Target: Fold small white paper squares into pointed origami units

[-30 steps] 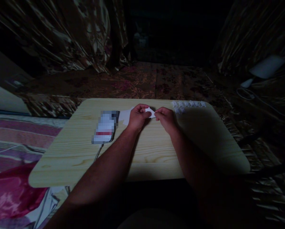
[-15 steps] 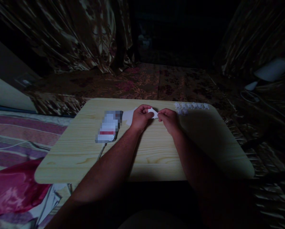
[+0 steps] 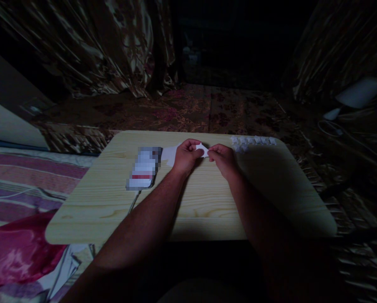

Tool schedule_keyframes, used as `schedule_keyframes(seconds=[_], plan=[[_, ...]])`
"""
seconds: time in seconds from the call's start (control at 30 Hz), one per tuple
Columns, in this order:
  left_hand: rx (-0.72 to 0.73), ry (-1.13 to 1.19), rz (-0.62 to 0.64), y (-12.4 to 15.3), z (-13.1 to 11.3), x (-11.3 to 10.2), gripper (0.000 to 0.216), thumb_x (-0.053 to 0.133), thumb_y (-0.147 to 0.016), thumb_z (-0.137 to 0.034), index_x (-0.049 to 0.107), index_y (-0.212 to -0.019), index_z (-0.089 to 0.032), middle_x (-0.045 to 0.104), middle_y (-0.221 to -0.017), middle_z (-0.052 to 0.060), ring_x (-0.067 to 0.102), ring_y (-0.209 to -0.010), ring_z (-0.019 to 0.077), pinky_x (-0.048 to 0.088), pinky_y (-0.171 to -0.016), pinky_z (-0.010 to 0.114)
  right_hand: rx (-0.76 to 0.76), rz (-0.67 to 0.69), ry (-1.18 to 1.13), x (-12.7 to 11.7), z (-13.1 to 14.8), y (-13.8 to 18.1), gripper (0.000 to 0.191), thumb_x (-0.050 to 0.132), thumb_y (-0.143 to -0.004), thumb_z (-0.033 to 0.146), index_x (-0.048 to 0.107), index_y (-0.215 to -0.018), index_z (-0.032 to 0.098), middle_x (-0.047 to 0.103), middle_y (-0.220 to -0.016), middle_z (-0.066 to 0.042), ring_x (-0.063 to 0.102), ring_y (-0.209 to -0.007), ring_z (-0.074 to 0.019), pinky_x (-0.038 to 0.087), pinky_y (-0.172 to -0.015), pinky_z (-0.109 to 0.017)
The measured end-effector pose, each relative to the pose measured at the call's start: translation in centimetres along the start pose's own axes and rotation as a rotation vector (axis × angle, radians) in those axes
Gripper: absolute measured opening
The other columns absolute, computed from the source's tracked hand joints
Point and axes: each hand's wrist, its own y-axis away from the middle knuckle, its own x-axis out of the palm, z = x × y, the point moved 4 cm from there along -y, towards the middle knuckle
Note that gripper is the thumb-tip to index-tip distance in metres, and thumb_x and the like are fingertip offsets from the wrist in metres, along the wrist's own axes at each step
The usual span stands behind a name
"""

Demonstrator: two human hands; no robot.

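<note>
Between my hands, above the middle of the wooden table (image 3: pixel 207 202), is a small folded piece of white paper (image 3: pixel 202 148) with pointed corners. My left hand (image 3: pixel 186 156) is closed on its left side, thumb lying over the front. At its right corner, my right hand (image 3: pixel 221 155) pinches the paper between thumb and fingers. White paper sheets (image 3: pixel 170 155) lie on the table just left of my left hand and partly behind it. Beyond my right hand sit several small white star-shaped paper pieces (image 3: pixel 254 140), most in a row along the far edge.
A phone (image 3: pixel 141 168) with a blurred screen lies left of my hands, a white cable (image 3: pixel 134 200) running from its near end. A white lamp (image 3: pixel 360 92) stands at the far right. Left of the table are striped bedding (image 3: pixel 40 168) and shiny magenta cloth (image 3: pixel 24 252).
Both hands keep their grip on the folded paper and have barely moved. The right fingertips have shifted very slightly left along its corner.
</note>
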Motion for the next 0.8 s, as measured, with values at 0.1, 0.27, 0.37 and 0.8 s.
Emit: schedule_keyframes(seconds=[0.1, 0.27, 0.37, 0.8], plan=[[0.004, -0.010, 0.005, 0.06, -0.01, 0.05, 0.036, 0.081, -0.053, -0.014, 0.067, -0.086, -0.016, 0.067, -0.064, -0.004, 0.058, -0.055, 0.0089, 0.045, -0.057, 0.022, -0.006, -0.008, 0.023, -0.02, 0.18, 0.12, 0.014, 0.065, -0.067, 0.031, 0.067, -0.074, 0.019, 0.060, -0.054, 0.004, 0.050, -0.052, -0.0121, 0.034, -0.052, -0.025], [0.002, -0.032, 0.009, 0.17, -0.02, 0.13, 0.035, 0.081, -0.053, -0.014, 0.067, -0.086, -0.016, 0.066, -0.064, -0.004, 0.056, -0.054, 0.0085, 0.045, -0.057, 0.022, -0.030, -0.025, 0.021, -0.05, 0.63, 0.33, 0.011, 0.064, -0.066, 0.030, 0.064, -0.069, 0.020, 0.059, -0.054, 0.004, 0.049, -0.053, -0.0123, 0.035, -0.053, -0.026], [-0.001, -0.037, 0.002, 0.17, -0.03, 0.09, 0.036, 0.081, -0.053, -0.015, 0.067, -0.086, -0.017, 0.068, -0.066, -0.003, 0.058, -0.056, 0.0094, 0.046, -0.058, 0.023, -0.008, -0.024, 0.026, -0.05, 0.70, 0.37, 0.013, 0.065, -0.065, 0.032, 0.065, -0.070, 0.020, 0.059, -0.054, 0.004, 0.050, -0.053, -0.0130, 0.034, -0.052, -0.026], [0.012, -0.037, -0.010, 0.23, -0.05, 0.12, 0.035, 0.081, -0.053, -0.014, 0.067, -0.086, -0.016, 0.066, -0.066, -0.004, 0.056, -0.056, 0.0085, 0.046, -0.058, 0.022, -0.026, -0.043, 0.025, -0.18, 0.46, 0.25, 0.011, 0.065, -0.065, 0.029, 0.067, -0.070, 0.019, 0.059, -0.052, 0.004, 0.050, -0.051, -0.0128, 0.035, -0.052, -0.026]])
